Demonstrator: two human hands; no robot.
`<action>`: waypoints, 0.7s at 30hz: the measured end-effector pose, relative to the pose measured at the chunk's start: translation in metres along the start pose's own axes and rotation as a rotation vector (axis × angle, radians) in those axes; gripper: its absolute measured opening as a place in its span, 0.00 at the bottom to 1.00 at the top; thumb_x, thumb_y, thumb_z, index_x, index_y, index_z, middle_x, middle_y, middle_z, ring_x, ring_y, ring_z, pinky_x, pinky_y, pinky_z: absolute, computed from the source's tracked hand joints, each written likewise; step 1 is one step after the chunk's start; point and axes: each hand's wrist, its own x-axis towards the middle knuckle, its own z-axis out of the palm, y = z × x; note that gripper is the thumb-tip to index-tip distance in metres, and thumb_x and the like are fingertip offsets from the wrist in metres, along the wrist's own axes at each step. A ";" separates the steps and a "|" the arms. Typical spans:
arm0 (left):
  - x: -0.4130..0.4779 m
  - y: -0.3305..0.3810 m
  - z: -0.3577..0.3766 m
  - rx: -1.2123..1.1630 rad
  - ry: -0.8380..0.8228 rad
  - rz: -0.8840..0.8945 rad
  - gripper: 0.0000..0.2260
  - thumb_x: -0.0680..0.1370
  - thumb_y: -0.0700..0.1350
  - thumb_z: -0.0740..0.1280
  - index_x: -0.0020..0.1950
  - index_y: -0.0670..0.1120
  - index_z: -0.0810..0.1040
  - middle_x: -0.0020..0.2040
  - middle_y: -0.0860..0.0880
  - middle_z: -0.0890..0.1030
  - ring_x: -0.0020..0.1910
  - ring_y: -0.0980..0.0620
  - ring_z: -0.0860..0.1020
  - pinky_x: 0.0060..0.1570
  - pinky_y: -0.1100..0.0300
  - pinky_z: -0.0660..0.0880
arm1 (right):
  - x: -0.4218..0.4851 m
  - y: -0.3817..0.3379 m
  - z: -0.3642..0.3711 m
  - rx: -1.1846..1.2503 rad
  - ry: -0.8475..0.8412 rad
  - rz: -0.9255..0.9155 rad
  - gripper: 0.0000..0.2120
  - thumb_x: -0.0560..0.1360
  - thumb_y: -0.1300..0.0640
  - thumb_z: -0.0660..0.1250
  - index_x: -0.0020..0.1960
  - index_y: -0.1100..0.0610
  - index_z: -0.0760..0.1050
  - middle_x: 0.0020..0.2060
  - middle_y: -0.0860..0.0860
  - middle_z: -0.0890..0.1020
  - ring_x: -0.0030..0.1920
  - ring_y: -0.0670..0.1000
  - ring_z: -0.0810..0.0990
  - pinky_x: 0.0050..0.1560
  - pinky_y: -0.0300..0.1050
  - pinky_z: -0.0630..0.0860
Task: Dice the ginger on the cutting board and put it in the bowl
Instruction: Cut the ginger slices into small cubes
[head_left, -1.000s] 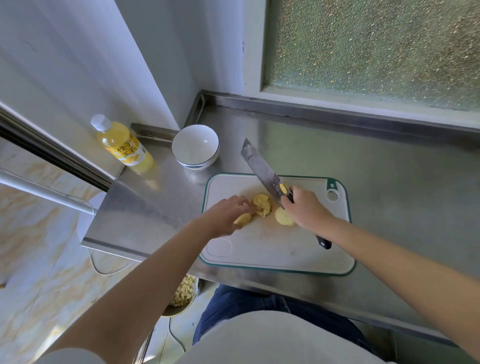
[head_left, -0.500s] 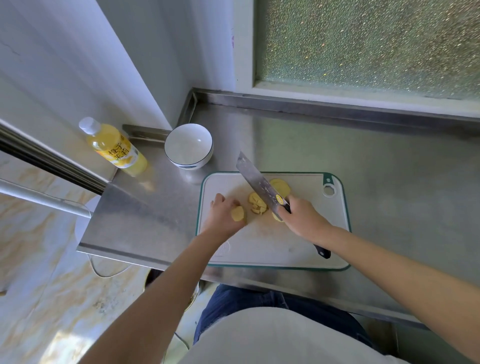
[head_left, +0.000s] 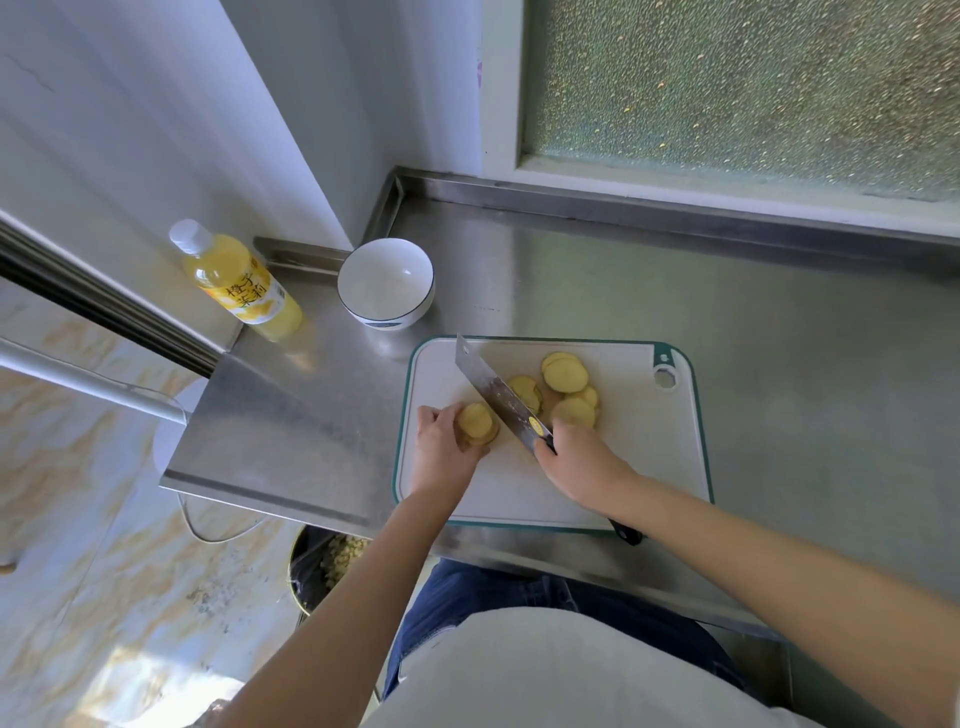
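Note:
A white cutting board with a green rim lies on the steel counter. My left hand holds a small stack of yellow ginger slices at the board's left side. My right hand grips the handle of a cleaver, whose blade points up-left just right of that stack. More ginger slices lie spread behind the blade. An empty white bowl stands beyond the board's far left corner.
A bottle of yellow drink stands left of the bowl against the wall. The steel counter runs right under a frosted window. Below the counter's front edge a bin holds chopped yellow pieces.
My left hand drew a few slices away to the left and now holds them as a stack. The cleaver moved down and left to stand beside it, uncovering the other slices.

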 end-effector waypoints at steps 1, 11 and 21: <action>-0.001 0.001 -0.001 -0.021 0.003 -0.001 0.26 0.70 0.42 0.74 0.66 0.43 0.71 0.54 0.47 0.67 0.45 0.51 0.73 0.46 0.72 0.66 | -0.001 -0.001 0.000 -0.003 -0.005 -0.001 0.17 0.80 0.55 0.55 0.34 0.52 0.57 0.40 0.58 0.75 0.42 0.59 0.72 0.41 0.42 0.62; -0.006 0.006 0.000 -0.126 0.059 -0.017 0.22 0.72 0.42 0.73 0.64 0.44 0.74 0.51 0.47 0.70 0.44 0.52 0.74 0.45 0.69 0.68 | -0.007 -0.004 0.008 -0.001 0.016 -0.029 0.08 0.81 0.55 0.54 0.45 0.58 0.61 0.49 0.64 0.79 0.50 0.64 0.77 0.41 0.44 0.64; -0.006 0.006 0.003 -0.090 0.037 -0.021 0.21 0.78 0.44 0.65 0.71 0.45 0.67 0.52 0.49 0.67 0.45 0.53 0.71 0.48 0.64 0.68 | -0.006 -0.006 0.004 0.004 -0.021 -0.026 0.08 0.81 0.55 0.54 0.46 0.58 0.62 0.42 0.59 0.75 0.43 0.58 0.73 0.42 0.44 0.65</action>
